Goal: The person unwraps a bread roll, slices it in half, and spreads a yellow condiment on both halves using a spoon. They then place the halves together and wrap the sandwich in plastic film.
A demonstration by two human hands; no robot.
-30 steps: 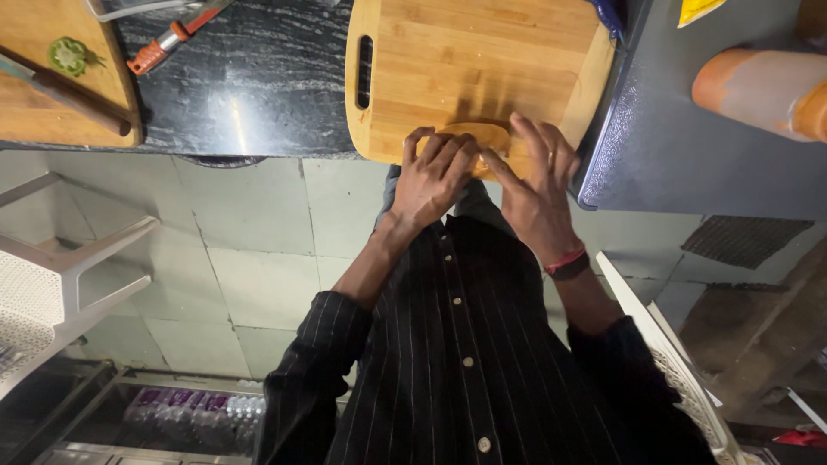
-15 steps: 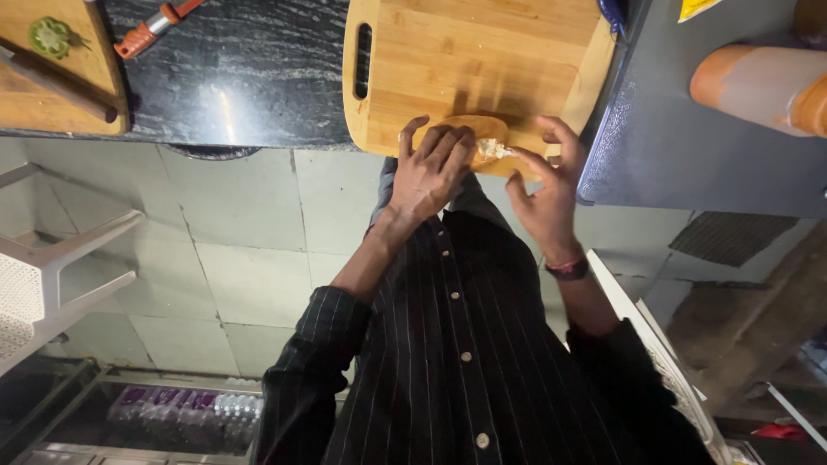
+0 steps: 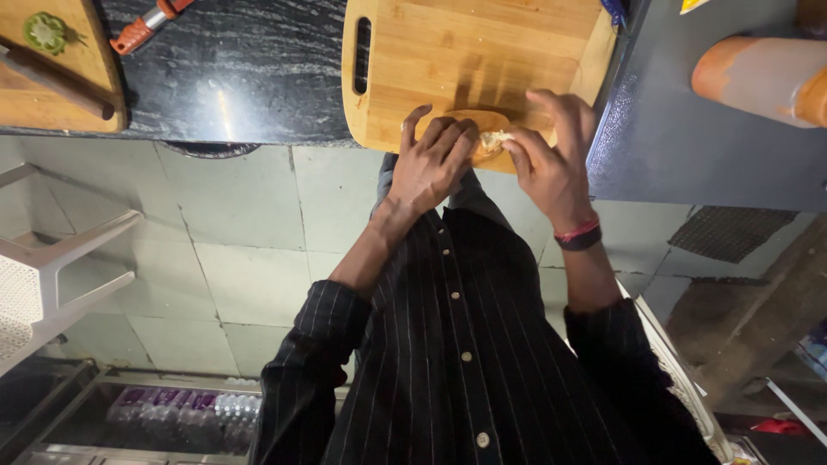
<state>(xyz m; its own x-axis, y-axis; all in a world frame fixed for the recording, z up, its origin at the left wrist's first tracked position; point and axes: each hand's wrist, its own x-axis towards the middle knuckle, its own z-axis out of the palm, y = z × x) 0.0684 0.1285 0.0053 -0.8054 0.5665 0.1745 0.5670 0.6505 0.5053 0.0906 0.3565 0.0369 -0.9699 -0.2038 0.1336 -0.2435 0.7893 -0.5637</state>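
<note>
A golden-brown bread roll (image 3: 482, 125), split to show pale crumb at its 3 o'clock end, lies on the bamboo cutting board's (image 3: 465, 52) 6 o'clock edge.

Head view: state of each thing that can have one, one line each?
Bread roll: on the bamboo cutting board, split open, pale crumb showing.
Left hand: pressing on the roll, fingers bent over it.
Right hand: pinching the roll's open edge.
Bamboo cutting board: flat on the black counter, near edge overhanging.
Green pepper slice: cut, lying on the second board.
Orange-handled tool: lying on counter, untouched.
</note>
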